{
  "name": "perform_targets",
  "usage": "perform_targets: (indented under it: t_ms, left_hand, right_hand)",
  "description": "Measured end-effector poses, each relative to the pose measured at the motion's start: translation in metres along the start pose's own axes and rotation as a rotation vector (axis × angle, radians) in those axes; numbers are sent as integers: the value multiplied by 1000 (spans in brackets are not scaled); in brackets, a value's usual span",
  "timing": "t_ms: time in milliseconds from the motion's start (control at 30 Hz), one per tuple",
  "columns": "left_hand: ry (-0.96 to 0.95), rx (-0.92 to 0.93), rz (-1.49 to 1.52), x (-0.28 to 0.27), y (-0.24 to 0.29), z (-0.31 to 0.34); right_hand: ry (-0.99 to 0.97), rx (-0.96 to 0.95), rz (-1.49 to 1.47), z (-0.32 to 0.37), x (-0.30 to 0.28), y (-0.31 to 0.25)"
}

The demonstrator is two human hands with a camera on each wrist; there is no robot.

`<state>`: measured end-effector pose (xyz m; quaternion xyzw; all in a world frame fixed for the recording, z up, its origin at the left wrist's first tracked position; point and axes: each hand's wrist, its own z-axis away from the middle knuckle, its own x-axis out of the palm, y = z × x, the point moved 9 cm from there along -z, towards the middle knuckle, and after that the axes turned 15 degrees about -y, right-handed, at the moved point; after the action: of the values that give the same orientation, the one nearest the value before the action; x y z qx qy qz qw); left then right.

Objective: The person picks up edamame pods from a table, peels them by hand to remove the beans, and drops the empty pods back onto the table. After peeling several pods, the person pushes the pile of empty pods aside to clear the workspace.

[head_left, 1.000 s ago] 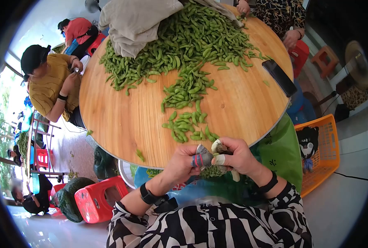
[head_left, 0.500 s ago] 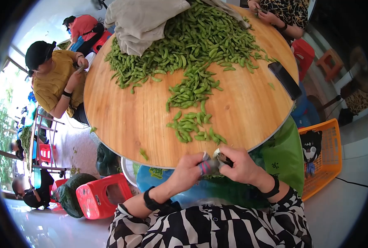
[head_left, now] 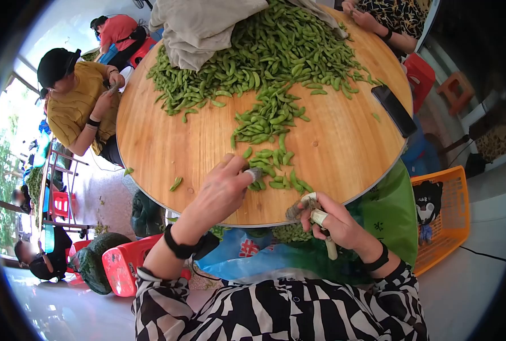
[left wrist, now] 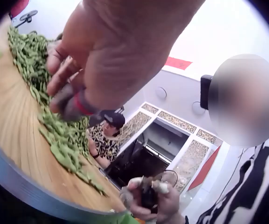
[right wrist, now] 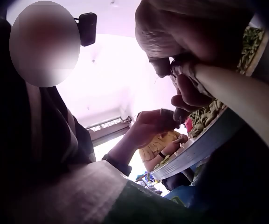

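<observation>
My left hand (head_left: 221,184) reaches over the wooden round table (head_left: 167,148), bent fingers down at the small cluster of green bean pods (head_left: 278,165) nearest me. Its thumb wears a grey wrap with a red band, clearest in the left wrist view. No pod shows between its fingers. At the table's front edge my right hand (head_left: 344,224) grips a tool with a pale handle (head_left: 331,249), which sticks out below the palm; its working end is hidden. White wraps cover the right thumb and a finger. In the right wrist view the pale handle (right wrist: 237,95) runs out from the curled fingers.
A big heap of pods (head_left: 298,51) lies at the back, partly under a grey cloth (head_left: 199,28). A phone (head_left: 394,111) rests by the right rim. An orange basket (head_left: 452,216) stands right, a red stool (head_left: 119,267) left. Other people sit around the table.
My left hand has left the right hand and moved forward and left, onto the near pods. The right hand stays near the edge with the pale-handled tool, turned slightly.
</observation>
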<state>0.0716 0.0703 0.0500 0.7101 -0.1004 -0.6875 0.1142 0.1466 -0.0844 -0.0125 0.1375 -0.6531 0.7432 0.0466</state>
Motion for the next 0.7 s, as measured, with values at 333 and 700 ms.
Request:
perform_targets:
  t_ms: [333, 700]
  left_hand:
    - [-28, -2, 136, 15, -19, -7]
    - [119, -138, 158, 19, -30, -8]
  right_hand:
    - [23, 80, -72, -11, 1, 10]
    - [153, -36, -147, -22, -9, 1]
